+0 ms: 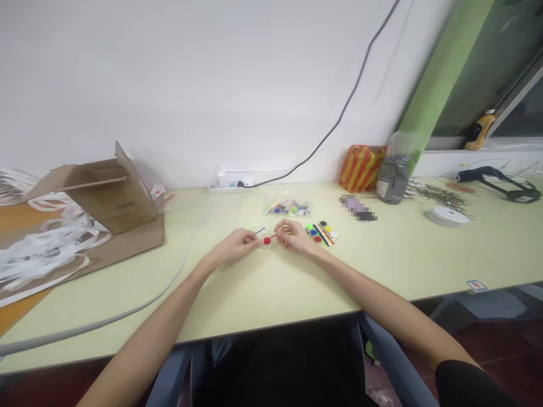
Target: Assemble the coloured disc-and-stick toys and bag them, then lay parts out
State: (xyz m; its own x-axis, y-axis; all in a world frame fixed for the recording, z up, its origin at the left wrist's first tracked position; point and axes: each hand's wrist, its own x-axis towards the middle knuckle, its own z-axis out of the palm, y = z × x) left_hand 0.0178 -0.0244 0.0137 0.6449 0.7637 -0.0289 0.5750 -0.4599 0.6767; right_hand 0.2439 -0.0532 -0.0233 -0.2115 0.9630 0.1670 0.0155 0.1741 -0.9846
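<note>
A small red disc [267, 241] is between my hands, just over the table. The fingertips of my left hand [238, 245] pinch its left edge. My right hand [294, 236] is closed on a thin red stick [274, 237], whose left end meets the disc. Whether the two are joined is too small to tell. A blue stick [260, 230] lies just behind my left fingers. Beside my right hand are several coloured discs and sticks, among them a yellow disc [328, 229] and a white disc [334, 235]. Behind them lies a clear bag [287, 207] of similar pieces.
An open cardboard box [114, 195] and white strips [38, 254] are at the left. A grey cable [127, 312] crosses the table's left side. Along the wall stand a power strip [229, 185] and a striped bag [358, 168]. A white roll [448, 216] lies at the right.
</note>
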